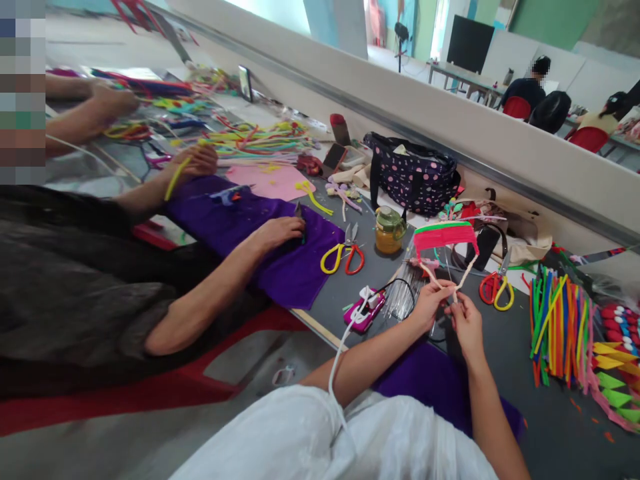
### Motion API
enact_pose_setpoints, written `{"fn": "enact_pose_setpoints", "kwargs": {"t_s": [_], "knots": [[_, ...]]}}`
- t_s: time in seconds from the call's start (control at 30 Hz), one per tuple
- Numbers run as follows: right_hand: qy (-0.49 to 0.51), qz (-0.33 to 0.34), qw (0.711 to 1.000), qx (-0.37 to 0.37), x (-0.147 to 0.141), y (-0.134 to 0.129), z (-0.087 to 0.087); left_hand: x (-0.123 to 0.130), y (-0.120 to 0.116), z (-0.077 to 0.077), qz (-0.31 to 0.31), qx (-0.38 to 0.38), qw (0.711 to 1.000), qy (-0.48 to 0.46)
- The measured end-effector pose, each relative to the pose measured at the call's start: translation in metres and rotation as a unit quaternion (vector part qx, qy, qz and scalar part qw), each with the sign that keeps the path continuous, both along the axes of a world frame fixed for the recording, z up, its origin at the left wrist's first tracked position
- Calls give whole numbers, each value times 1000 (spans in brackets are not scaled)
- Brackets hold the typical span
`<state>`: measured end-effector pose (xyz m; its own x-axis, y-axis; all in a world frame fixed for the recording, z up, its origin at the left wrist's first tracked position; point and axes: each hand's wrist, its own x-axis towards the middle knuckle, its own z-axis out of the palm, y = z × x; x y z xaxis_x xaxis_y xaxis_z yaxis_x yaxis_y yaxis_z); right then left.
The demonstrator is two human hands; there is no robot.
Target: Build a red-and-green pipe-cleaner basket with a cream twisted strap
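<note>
Both my hands pinch the lower ends of a pale pink pipe-cleaner frame above the dark table. My left hand (431,305) has its fingers closed near the meeting point of the two pale strands, and my right hand (467,321) closes on them from the other side. Above my fingers stands the craft's wide pink panel (445,239), with a green strip along its top edge. The strands run down from the panel's corners to my fingertips, forming a V. Under my forearms lies a purple cloth (425,383). Exactly how the ends are joined is hidden by my fingers.
Red-and-yellow scissors (500,287) lie right of my hands, another pair of scissors (346,253) left. Nearby are a jar (389,230), a purple device (363,312) with a white cable, a dotted bag (413,175) and colourful pipe cleaners (560,327). A co-worker's hand (281,232) rests at left.
</note>
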<state>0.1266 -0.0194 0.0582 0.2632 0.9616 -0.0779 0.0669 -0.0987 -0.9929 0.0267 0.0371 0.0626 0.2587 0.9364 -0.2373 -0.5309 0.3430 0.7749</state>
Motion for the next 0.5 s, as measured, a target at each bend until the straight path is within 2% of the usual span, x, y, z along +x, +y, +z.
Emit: {"fn": "enact_pose_setpoints", "kwargs": {"t_s": [0.07, 0.13, 0.23, 0.3, 0.37, 0.43, 0.5], "knots": [[-28, -46, 998, 26, -1, -3, -1, 2, 0, -2, 5, 6, 1000, 16], [-29, -82, 995, 37, 1, -7, -1, 3, 3, -4, 36, 6, 999, 21], [13, -114, 993, 33, 8, -12, 1, -1, 21, -9, 165, 14, 985, 43], [46, -133, 989, 41, 14, -16, 3, -7, 39, -12, 269, 25, 960, 72], [69, -156, 984, 60, 21, -20, 6, -17, 60, -17, 344, 24, 933, 103], [78, -181, 977, 82, 28, -24, 10, -28, 78, -21, 407, 18, 904, 131], [79, -201, 971, 99, 34, -27, 14, -40, 94, -24, 436, 14, 885, 159]]}}
